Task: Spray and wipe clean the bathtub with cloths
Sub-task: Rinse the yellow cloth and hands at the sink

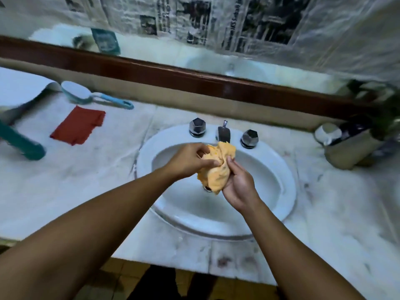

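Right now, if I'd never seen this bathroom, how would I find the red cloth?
Start at the white sink set in the marble counter, then look left along the counter. The red cloth lies flat there, just in front of the blue-handled brush. It is the only red thing; the yellow cloth is bunched between the left hand and right hand over the sink.

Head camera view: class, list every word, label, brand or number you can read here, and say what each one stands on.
Newsprint sheets along the top: headlines and columns show, but all are too blurred to read.
Teal packet at upper left: it has a pale marking, too blurred to read.
No lettering is visible on the yellow cloth, the red cloth or the tap handles.
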`<state>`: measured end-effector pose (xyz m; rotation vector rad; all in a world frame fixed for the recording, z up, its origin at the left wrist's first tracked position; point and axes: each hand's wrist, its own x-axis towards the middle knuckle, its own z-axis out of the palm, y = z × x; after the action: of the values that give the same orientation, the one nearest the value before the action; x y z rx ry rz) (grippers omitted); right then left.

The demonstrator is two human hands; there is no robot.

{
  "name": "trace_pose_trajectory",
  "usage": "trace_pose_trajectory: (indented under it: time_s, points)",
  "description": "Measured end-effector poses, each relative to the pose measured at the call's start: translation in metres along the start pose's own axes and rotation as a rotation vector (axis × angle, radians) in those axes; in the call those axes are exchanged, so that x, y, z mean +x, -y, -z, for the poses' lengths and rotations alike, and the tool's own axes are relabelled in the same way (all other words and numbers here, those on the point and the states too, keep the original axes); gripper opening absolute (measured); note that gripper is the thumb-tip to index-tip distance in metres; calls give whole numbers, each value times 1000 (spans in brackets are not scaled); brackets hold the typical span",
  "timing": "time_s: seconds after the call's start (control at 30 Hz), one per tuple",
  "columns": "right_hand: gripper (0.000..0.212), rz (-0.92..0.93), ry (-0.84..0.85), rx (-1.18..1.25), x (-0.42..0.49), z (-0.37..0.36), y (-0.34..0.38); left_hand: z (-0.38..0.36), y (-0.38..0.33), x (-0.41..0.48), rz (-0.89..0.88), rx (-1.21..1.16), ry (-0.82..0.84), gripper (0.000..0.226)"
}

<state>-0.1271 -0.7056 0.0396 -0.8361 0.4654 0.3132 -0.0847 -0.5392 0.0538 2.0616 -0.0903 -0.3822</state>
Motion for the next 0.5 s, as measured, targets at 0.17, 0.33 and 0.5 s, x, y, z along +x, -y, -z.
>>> trace_pose_trajectory:
  time_s: [0.17, 0.33, 0.5]
  points:
    - [35, -42, -137, -77, 44, 14, -1, -31, 35, 62, 92, -88, 141, 27]
    - [28, -29, -384, -465, 87, 45, 19, -44, 61, 102, 244, -213, 188, 20]
    - [67, 379, -694, -1154, 116, 59, 69, -50, 77, 121, 329, -270, 198, 21]
